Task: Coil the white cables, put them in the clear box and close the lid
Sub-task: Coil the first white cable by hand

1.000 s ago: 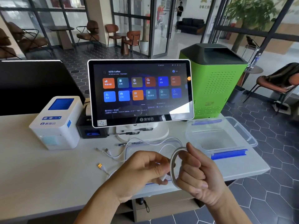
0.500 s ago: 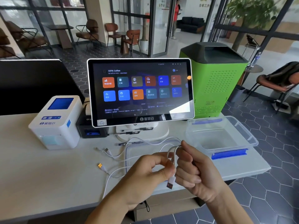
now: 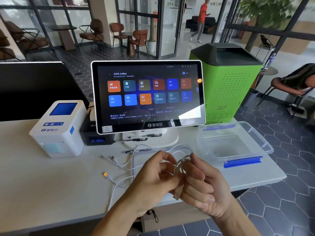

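Note:
Both hands meet above the table's front edge around a small coil of white cable [image 3: 181, 165]. My right hand [image 3: 202, 186] has the coil looped on its fingers. My left hand [image 3: 153, 181] pinches the cable's loose end, and its USB plug [image 3: 177, 195] hangs below the fingers. Two more white cables lie loose on the table: one with an orange plug [image 3: 106, 174], one with small plugs [image 3: 112, 158]. The clear box [image 3: 233, 150] with blue clips stands open at the right. Its clear lid [image 3: 136, 160] lies flat under the loose cables, partly hidden by my hands.
A touchscreen terminal [image 3: 148, 94] stands at the back centre, with a white label printer [image 3: 59, 128] and a black receipt printer [image 3: 95, 135] to its left. A green bin [image 3: 225, 82] stands behind the box. The white table's edge [image 3: 255, 183] runs just right of my hands.
The coil was a wide open ring on my right hand. It is now turned edge-on and squeezed narrow, and my left hand has brought the plug end down across it.

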